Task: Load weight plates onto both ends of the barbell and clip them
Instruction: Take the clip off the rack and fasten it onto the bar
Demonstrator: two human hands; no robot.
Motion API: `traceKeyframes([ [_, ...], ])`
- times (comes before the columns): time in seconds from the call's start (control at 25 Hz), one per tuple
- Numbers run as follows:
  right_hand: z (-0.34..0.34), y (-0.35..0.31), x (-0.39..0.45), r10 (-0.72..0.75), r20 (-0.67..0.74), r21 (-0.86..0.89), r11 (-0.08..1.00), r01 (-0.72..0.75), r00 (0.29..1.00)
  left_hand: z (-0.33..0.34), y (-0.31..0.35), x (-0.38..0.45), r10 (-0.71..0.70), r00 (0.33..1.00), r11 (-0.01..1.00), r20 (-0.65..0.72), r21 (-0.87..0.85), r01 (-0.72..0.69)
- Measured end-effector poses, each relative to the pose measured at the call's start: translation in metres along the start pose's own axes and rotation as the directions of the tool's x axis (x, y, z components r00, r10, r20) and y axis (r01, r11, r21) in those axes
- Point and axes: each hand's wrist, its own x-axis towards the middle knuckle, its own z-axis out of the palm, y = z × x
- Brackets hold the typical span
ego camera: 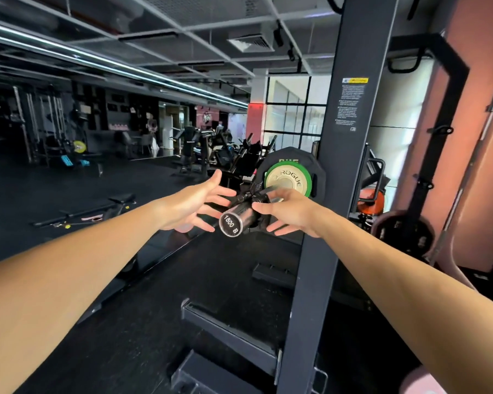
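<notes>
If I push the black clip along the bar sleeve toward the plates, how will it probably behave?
The black clip sits near the end of the smooth, shiny bar sleeve, so it probably slides easily while unlocked. It looks rigid, not floppy. It should stop against the green plate, which looks heavy and unlikely to shift.

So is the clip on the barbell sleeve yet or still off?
On: the black clip sits around the sleeve near its end, apart from the green plate.
</notes>
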Motion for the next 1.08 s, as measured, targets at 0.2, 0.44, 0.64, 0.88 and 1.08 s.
traceKeyframes([
  [0.2,-0.013,0.011,0.029,0.036,-0.046,0.015,0.999,-0.035,0.998,0.0,0.012,0.05,-0.001,1.0,0.999,0.018,0.052,0.0],
  [0.44,-0.045,0.033,0.085,0.046,-0.062,0.007,0.999,-0.046,0.997,0.008,0.016,0.125,0.048,0.998,0.997,0.045,0.057,-0.05],
  [0.64,-0.074,0.055,0.137,0.078,-0.104,0.038,0.997,-0.074,0.992,0.018,0.018,0.188,0.043,0.997,0.999,0.064,0.025,-0.044],
  [0.88,-0.091,0.068,0.175,0.128,-0.18,0.069,0.991,-0.117,0.975,0.018,0.018,0.247,0.053,0.99,0.999,0.128,0.003,-0.054],
  [1.08,-0.09,0.067,0.186,0.171,-0.269,0.064,0.985,-0.16,0.948,0.01,0.017,0.273,0.058,0.972,0.998,0.229,-0.007,-0.058],
])
